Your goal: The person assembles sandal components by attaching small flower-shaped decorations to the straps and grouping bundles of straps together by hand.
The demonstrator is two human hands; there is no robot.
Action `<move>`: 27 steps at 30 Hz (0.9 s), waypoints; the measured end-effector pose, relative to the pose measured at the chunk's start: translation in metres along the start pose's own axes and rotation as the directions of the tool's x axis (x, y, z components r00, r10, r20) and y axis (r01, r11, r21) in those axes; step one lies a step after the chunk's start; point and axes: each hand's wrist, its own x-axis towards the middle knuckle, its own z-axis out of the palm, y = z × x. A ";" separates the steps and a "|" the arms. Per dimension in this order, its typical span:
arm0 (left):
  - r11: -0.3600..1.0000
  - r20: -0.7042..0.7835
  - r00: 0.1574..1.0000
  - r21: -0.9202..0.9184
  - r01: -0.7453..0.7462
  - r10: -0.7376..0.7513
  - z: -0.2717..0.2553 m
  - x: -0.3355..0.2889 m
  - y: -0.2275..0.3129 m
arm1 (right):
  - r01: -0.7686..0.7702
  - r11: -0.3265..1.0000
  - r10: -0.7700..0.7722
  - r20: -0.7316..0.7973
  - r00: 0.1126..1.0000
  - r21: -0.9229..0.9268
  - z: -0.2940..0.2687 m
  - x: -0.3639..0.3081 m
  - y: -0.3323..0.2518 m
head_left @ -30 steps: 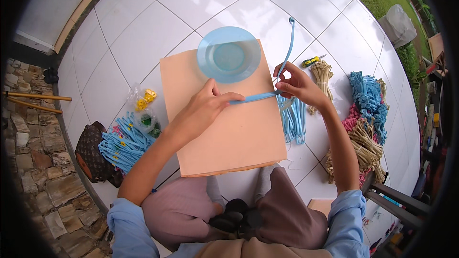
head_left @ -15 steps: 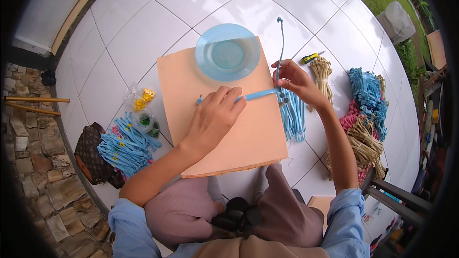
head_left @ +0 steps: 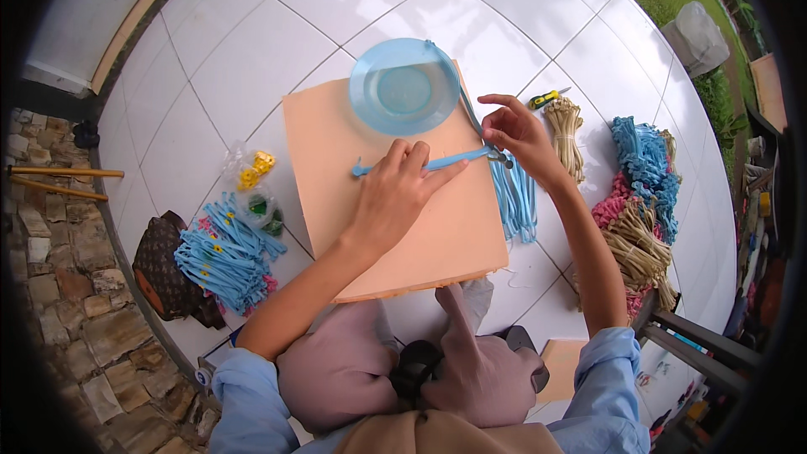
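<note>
While the left hand (head_left: 393, 193) lies over the blue strap (head_left: 472, 154) on the tan board (head_left: 420, 244), as the head view shows, its fingers are partly bent and loosely spread, and they hide the strap's middle; whether they grip it or only press it, I cannot tell. The strap's left end pokes out beyond that hand. The right hand (head_left: 521, 141), by the board's right edge, pinches the strap between thumb and fingertips, one finger lifted clear. From there the strap's other length runs far and left to the rim of the clear blue bowl (head_left: 370, 88); whether it touches the bowl is unclear. A small dark round piece (head_left: 508, 162) just below the right hand is hard to make out. Near it hangs a bundle of blue strips (head_left: 519, 206), its far end covered. Farther right are a beige bundle (head_left: 565, 139), partly behind the wrist, and a screwdriver (head_left: 545, 101).
</note>
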 end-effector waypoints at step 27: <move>0.971 -0.065 0.986 -0.193 0.141 -0.156 0.006 -0.009 -0.002 | 0.429 -0.168 -0.095 0.447 0.889 -0.888 0.039 0.045 -0.069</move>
